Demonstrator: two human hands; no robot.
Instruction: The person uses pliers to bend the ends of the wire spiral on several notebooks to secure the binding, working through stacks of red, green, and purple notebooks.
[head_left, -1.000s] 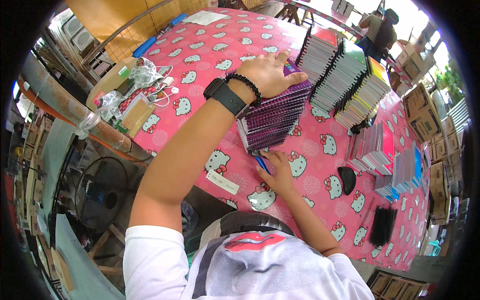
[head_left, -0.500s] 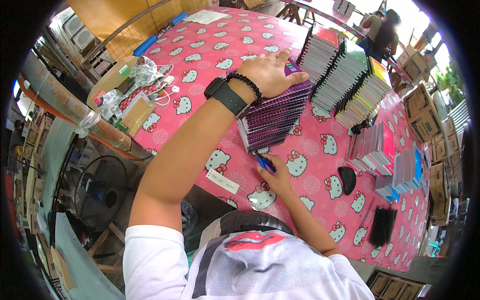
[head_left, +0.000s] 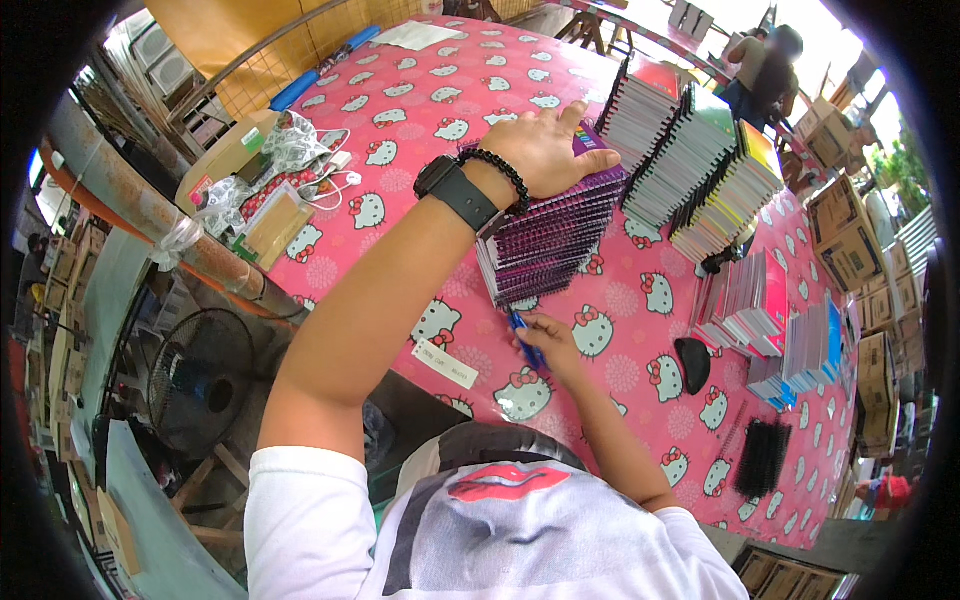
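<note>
My left hand [head_left: 540, 155] lies spread over the top of a leaning stack of purple spiral-bound notebooks [head_left: 555, 240], fingers stretched toward the far side. The coil edges of that stack face me. Close to its near bottom corner, my right hand [head_left: 550, 345] is closed around small blue-handled pliers [head_left: 527, 338]. Their dark tip reaches the lowest coils; whether it touches a wire I cannot tell. Left of the pliers, a white paper strip [head_left: 446, 363] with handwriting lies at the table's near edge.
Right of the purple stack stand spiral notebooks with red [head_left: 645, 115], green [head_left: 685, 150] and yellow covers [head_left: 735, 195]. Pink [head_left: 745, 300] and blue booklets [head_left: 805, 355], a black pouch [head_left: 692, 365] and black coils [head_left: 763, 456] lie nearer right. A rusty pole [head_left: 160, 235] rises at left.
My right hand has turned the blue-handled pliers to a steeper angle, and their handles look closer together. My left hand stays on the purple stack.
</note>
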